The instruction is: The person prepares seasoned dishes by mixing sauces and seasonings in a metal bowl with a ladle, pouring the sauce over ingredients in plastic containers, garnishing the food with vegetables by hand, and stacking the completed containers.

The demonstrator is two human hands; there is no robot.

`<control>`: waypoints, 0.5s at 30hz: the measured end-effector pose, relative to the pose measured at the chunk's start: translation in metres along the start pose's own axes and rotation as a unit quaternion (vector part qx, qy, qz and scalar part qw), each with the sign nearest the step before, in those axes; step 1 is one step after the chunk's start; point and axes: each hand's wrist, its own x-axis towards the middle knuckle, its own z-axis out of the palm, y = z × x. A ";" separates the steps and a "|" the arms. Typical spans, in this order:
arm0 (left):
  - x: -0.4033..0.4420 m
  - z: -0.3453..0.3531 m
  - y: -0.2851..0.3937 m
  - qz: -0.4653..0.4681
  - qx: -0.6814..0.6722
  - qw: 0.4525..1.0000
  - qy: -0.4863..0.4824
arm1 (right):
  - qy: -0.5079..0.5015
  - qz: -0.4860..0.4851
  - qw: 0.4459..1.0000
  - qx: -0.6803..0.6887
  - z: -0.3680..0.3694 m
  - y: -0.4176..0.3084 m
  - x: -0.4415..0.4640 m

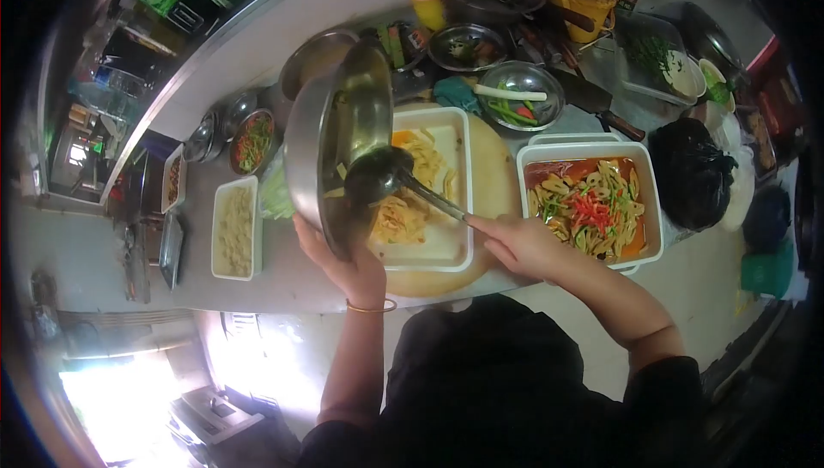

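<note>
My left hand (348,275) grips the lower rim of a large metal bowl (305,146), which is tipped on its side over a white tray (459,249). In my right hand (515,245) is the handle of a ladle (378,178); its dark bowl end is at the mouth of the metal bowl. Pale yellow strips of food (403,219) lie in the tray beneath, partly hidden by the ladle and bowl. The tray rests on a round wooden board (493,159).
Right of the board stands a white tub of sliced food with red and green strips (592,211). A cleaver (592,99) lies behind it, beside a metal bowl with green peppers (524,95). A white tray of pale food (234,232) is at left; a black bag (691,176) sits right.
</note>
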 end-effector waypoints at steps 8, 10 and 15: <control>0.000 -0.002 0.016 -0.029 0.025 0.999 0.022 | 0.266 -0.084 0.957 0.078 0.017 -0.007 0.043; 0.003 -0.007 0.010 -0.043 0.032 0.998 0.029 | 0.256 -0.084 0.956 0.117 0.033 -0.005 0.044; 0.012 -0.011 0.002 -0.045 0.015 0.998 0.034 | 0.096 -0.064 0.993 0.030 0.038 0.012 0.006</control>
